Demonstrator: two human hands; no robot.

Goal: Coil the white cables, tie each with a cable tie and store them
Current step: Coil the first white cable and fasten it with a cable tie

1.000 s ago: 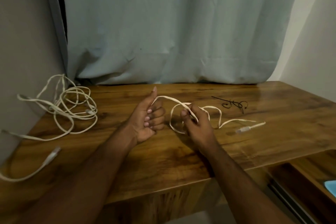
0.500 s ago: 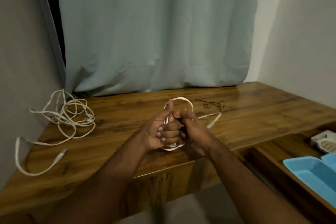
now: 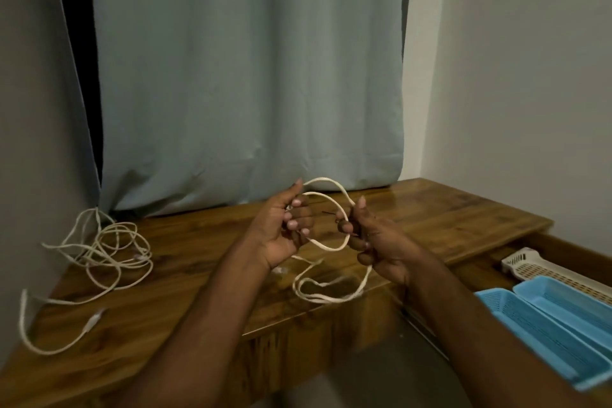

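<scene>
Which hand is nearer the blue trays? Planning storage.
Right. The right hand is just left of the blue trays; the left hand is farther left, across the held cable.

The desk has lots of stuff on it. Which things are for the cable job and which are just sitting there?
For the job:
white cable, gripped by the left hand and right hand
loose cable pile on the desk
blue trays, probably for storing

Just there:
curtain
white basket
</scene>
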